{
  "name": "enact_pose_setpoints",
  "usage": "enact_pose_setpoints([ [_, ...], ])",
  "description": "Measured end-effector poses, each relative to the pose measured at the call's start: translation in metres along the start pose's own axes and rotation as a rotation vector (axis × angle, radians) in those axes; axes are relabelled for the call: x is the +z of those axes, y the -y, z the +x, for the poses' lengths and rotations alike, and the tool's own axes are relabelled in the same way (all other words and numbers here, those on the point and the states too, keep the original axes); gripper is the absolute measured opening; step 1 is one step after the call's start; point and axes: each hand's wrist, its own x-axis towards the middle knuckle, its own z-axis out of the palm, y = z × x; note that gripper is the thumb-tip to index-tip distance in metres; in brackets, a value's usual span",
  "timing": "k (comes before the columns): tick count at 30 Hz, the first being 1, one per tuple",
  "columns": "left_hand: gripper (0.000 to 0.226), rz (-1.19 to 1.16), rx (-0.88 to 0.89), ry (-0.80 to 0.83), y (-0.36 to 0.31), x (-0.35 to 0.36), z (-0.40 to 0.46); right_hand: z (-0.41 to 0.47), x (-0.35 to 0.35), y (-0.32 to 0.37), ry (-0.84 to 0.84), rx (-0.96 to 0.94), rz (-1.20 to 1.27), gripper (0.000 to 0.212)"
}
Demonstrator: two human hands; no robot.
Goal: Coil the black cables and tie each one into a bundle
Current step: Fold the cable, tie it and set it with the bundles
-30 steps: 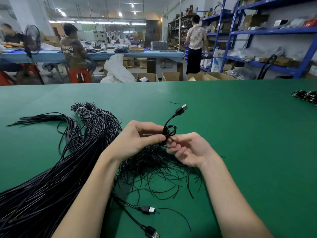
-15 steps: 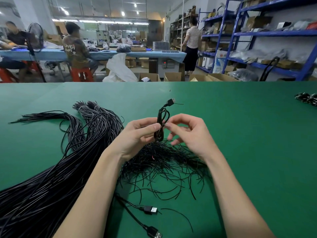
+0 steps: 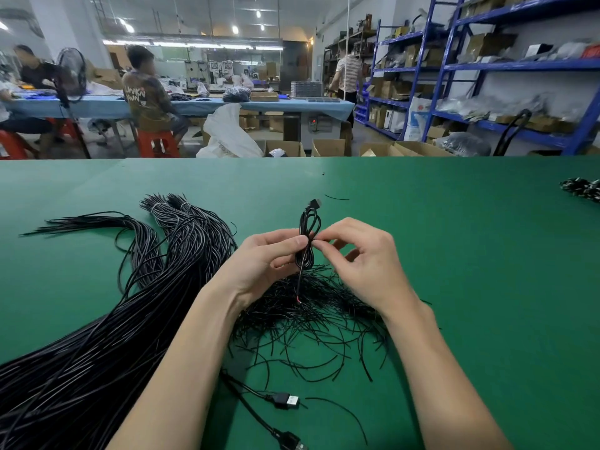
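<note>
Your left hand (image 3: 259,264) grips a coiled cable (image 3: 307,241) at mid-height, thumb pressed against the loops and fingers curled behind them. Your right hand (image 3: 363,264) meets it from the other side, thumb and forefinger pinching at the same spot on the coil; the remaining fingers are loosely bent and hold nothing that can be made out. The coil stands upright above the green table (image 3: 454,254), a narrow elongated loop with its plug (image 3: 315,203) pointing up and away at the top. One free end (image 3: 298,295) hangs down from the coil, its tip showing a trace of red.

Directly below both hands lies a heap of short ties (image 3: 308,316), thin black strands spread in all directions. To your left, a thick mass of long cables (image 3: 97,352) runs from the near edge toward the far side, splitting there into bound tufts (image 3: 168,206). Near the front edge, between your forearms, two USB plugs (image 3: 287,401) lie on the table. At the far right edge a small pile of bundles (image 3: 582,190) rests well apart from your hands
</note>
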Motion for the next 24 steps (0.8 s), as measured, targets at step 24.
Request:
enact_pose_setpoints([
  [24,0.035,0.056,0.092,-0.068,-0.004,-0.008,-0.001,0.004,0.010,0.009,0.024,0.273,0.163,0.007],
])
